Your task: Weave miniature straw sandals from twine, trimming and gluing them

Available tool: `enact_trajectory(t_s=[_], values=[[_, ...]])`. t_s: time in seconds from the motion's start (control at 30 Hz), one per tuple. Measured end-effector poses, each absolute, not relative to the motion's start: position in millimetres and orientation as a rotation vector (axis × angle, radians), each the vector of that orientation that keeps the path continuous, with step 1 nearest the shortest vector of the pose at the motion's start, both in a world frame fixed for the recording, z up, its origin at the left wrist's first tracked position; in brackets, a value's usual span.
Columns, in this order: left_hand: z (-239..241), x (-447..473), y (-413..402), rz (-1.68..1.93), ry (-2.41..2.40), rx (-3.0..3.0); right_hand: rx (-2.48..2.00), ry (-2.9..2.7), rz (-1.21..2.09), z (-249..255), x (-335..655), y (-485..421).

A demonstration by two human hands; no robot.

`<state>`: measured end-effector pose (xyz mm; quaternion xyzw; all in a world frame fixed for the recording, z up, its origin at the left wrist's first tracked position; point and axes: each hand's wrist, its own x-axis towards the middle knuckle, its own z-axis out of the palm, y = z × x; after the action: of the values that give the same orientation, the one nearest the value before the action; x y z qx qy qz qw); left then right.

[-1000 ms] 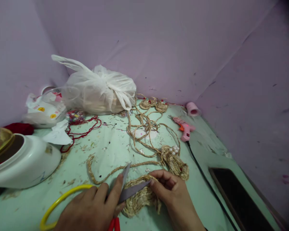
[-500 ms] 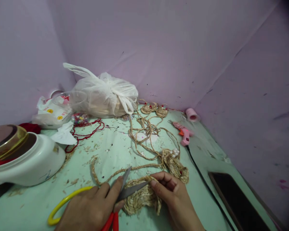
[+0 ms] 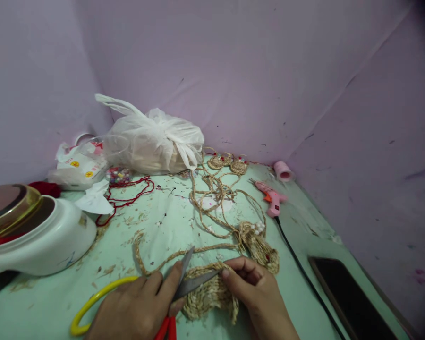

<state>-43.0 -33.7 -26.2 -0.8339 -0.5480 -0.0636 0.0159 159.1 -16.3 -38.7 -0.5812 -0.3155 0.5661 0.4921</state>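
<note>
My left hand (image 3: pixel 136 302) is closed around a pair of scissors (image 3: pixel 193 285), with the blades parted and aimed up and to the right. A yellow loop (image 3: pixel 88 307) shows on the hand's left side, and red handle parts (image 3: pixel 169 329) stick out below it. My right hand (image 3: pixel 257 295) pinches the upper right edge of a braided straw piece (image 3: pixel 205 302). The lower blade lies across that piece, its tip beside my right fingertips. Beyond my right hand rests another braided straw piece (image 3: pixel 257 243) with white beads.
Straw cord (image 3: pixel 219 189) lies in loops at mid-table. A pink glue gun (image 3: pixel 273 200), its cable (image 3: pixel 304 269) and a phone (image 3: pixel 354 302) are on the right. Farther back are a white plastic bag (image 3: pixel 156 141), red yarn (image 3: pixel 127 200) and pink spool (image 3: pixel 283 171). A white container (image 3: pixel 63 236) stands left.
The view has shifted very slightly. Both hands, the scissors and the straw piece keep nearly the same positions.
</note>
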Motion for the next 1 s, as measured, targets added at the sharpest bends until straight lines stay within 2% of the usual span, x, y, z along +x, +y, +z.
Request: enact_trajectory(t_s=[0.27, 0.87, 1.0], values=[[-23, -44, -32, -0.063, -1.511, -2.615, -1.339, -0.669, 1.473, -27, 159, -17], [-20, -43, -32, 0.019, -1.536, -2.515, -1.308, -0.694, 1.475, -26, 160, -19], [-9, -53, -23, 0.022, -1.669, -2.515, -1.341, -0.652, 1.408, -26, 160, -16]])
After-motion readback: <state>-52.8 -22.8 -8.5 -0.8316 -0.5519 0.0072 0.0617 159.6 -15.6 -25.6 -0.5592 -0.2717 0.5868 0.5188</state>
